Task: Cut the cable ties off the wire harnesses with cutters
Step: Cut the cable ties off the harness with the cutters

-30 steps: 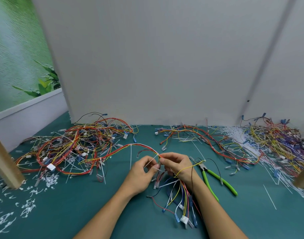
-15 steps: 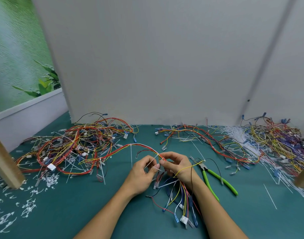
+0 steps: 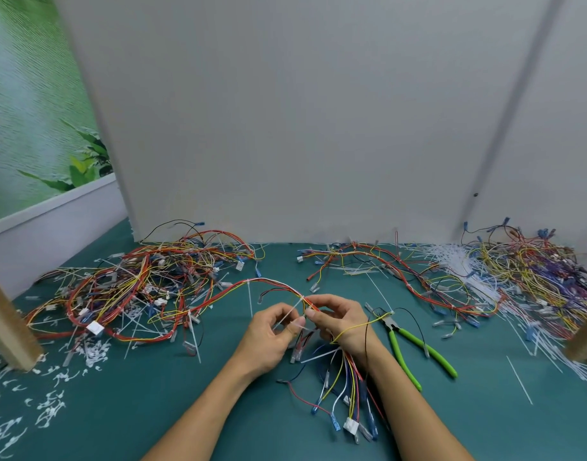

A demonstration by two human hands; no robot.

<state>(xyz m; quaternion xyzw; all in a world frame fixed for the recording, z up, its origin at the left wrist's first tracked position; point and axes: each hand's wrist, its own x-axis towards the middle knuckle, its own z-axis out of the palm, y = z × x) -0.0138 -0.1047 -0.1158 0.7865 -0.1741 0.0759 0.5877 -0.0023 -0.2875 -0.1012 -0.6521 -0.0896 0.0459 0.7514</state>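
Just below the middle of the frame, both hands meet over the green table (image 3: 126,410). The left hand (image 3: 269,337) has its thumb and forefinger curled in a pinch on the tail of a white cable tie (image 3: 288,313), which slants up and to the right toward the bundle. The other fingers are folded loosely underneath. The right hand (image 3: 343,322) has its fingers curled round the wire harness (image 3: 272,287), thumb tip pressed on the bundle right where the tie meets it. Whether the tie is looped closed there is hard to tell, as the fingers cover the spot.

From the hands the harness arcs up and left into the big tangled pile (image 3: 142,287) at centre left. Its loose ends, with blue and white connectors, fan down between the forearms toward the bottom edge. A yellow wire (image 3: 352,329) drapes across the right wrist.

The cutters (image 3: 415,349) — green handles, jaws pointing to the upper left — lie flat on the table just right of the right hand, held by neither hand.

Another harness (image 3: 378,257) sprawls at centre right, and beyond it is a heap of loose white ties (image 3: 458,264) and a second pile (image 3: 538,271) at the right edge. Cut white scraps (image 3: 52,377) dot the lower left, beside a wooden post (image 3: 6,324).
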